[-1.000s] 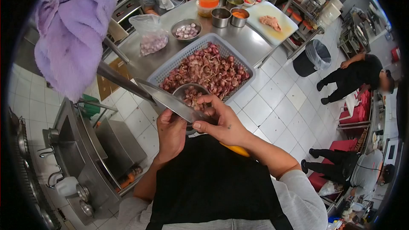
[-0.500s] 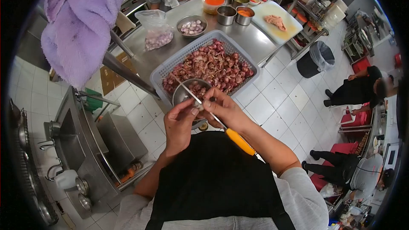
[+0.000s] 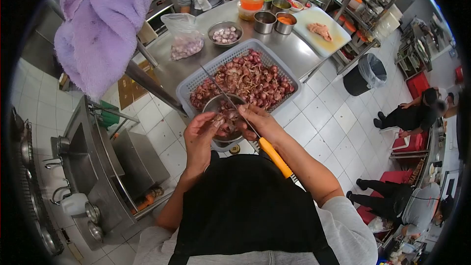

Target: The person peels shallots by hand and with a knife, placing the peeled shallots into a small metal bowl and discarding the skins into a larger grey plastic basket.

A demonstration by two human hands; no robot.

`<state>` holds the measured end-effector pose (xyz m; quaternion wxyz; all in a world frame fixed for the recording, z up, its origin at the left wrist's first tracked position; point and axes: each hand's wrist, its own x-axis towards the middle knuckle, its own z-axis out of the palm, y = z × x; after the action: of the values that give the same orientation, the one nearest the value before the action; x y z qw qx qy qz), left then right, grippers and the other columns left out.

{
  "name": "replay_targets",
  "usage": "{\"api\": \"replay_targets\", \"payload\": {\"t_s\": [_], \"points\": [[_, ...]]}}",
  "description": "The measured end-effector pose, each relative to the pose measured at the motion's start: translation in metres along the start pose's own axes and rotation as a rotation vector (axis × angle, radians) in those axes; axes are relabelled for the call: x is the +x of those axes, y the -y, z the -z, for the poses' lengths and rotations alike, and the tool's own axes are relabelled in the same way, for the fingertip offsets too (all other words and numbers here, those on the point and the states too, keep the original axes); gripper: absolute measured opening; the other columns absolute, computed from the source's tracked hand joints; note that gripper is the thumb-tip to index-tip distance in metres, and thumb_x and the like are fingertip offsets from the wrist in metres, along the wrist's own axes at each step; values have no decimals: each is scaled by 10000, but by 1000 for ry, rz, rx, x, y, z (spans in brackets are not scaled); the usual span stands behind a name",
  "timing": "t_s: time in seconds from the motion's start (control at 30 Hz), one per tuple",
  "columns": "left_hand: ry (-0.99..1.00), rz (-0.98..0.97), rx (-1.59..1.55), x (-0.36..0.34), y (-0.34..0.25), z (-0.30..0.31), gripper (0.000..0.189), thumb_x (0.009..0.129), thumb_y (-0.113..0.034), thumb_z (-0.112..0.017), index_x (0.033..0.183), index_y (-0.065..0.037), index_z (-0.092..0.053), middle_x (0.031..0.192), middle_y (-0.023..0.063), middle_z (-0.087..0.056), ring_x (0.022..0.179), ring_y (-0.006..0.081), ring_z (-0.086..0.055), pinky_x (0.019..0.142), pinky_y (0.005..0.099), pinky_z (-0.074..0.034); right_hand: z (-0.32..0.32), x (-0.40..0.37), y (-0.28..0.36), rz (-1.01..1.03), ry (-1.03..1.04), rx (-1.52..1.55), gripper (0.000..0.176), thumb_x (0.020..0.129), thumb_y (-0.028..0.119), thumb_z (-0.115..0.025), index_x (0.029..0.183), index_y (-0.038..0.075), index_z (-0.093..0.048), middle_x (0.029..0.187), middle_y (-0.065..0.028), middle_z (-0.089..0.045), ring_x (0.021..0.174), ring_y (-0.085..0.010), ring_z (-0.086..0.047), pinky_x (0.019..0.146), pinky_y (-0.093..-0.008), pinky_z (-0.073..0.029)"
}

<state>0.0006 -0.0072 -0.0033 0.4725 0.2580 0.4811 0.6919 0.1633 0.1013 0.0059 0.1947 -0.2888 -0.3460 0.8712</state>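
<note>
My right hand (image 3: 259, 123) grips a knife with a yellow handle (image 3: 274, 157); its thin blade (image 3: 214, 79) points up and left over the shallots. My left hand (image 3: 200, 135) is beside it, thumb and fingers closed on something small that I cannot make out. Below both hands is a metal bowl (image 3: 210, 105) with reddish skins (image 3: 228, 121), partly hidden by the fingers. The bowl rests at the near side of a grey perforated basket (image 3: 284, 65), which holds many unpeeled red shallots (image 3: 250, 76).
Beyond the basket, the steel table (image 3: 196, 17) bears a bowl of peeled shallots (image 3: 225, 34), a plastic bag (image 3: 186, 39), sauce containers (image 3: 251, 1) and meat on a cutting board (image 3: 303, 24). A purple cloth (image 3: 100, 24) hangs at upper left. Other people are at the back and right.
My hands have moved slightly apart, and the pale piece between them no longer shows. The knife blade has tilted steeper. The person across the table has raised a hand to the face.
</note>
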Motion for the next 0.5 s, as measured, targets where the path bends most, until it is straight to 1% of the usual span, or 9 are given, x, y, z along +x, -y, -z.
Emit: {"api": "replay_targets", "payload": {"t_s": [0.03,0.1,0.13,0.2,0.23,0.33,0.37,0.43,0.5], "points": [[-2,-1,0,2,0,4,266,904,23,-626,1164,52,-577,1097,137,-663,902,167,-654,744,292,-557,2,2,-2,-1,2,0,343,936,397,-643,998,88,-507,695,-14,-511,462,-88,-433,415,-221,-304],[-58,-120,148,7,3,10,261,899,15,-640,1155,47,-598,1083,134,-674,889,155,-655,709,280,-559,6,3,-6,-21,-41,-127,427,929,412,-648,1132,60,-516,732,-25,-540,468,-96,-430,419,-225,-305],[-72,-111,140,7,1,9,259,898,16,-644,1153,42,-611,1071,126,-681,867,146,-655,727,274,-554,7,3,-7,-24,-39,-131,427,929,412,-648,1132,60,-516,732,-25,-540,468,-96,-430,419,-225,-305],[-61,-119,130,9,0,10,260,897,14,-646,1153,41,-612,1060,121,-682,859,146,-655,733,271,-552,8,2,-9,-27,-55,-155,504,936,373,-649,1290,60,-474,775,-31,-575,537,-95,-484,447,-217,-328],[-43,-122,123,8,0,11,261,897,13,-648,1154,39,-613,1049,116,-684,851,146,-656,740,267,-550,6,1,-9,-29,-53,-157,504,936,373,-649,1290,60,-474,775,-31,-575,537,-95,-484,447,-217,-328],[-21,-96,91,7,2,12,251,906,3,-639,1154,36,-617,1033,108,-682,838,147,-656,759,266,-544,-5,-9,-4,118,-31,-229,534,948,297,-648,1381,82,-421,802,-23,-588,654,-80,-535,521,-218,-383],[-19,-92,90,7,2,12,251,906,3,-639,1154,36,-617,1033,108,-682,838,147,-656,759,266,-544,-14,-17,3,156,58,-258,519,944,256,-655,1382,91,-428,803,-13,-582,695,-72,-533,564,-221,-396],[30,-4,31,4,-2,10,260,921,40,-584,1180,56,-586,1100,122,-657,993,167,-639,829,288,-513,-17,-22,2,196,140,-286,509,941,215,-661,1382,100,-436,804,-3,-576,737,-64,-531,608,-223,-408],[45,-8,-18,0,-10,2,262,918,45,-580,1180,57,-586,1104,122,-654,999,166,-636,857,295,-508,-17,-21,-5,385,169,-538,527,919,179,-686,1382,99,-447,816,5,-576,746,-62,-519,652,-230,-414]]}}
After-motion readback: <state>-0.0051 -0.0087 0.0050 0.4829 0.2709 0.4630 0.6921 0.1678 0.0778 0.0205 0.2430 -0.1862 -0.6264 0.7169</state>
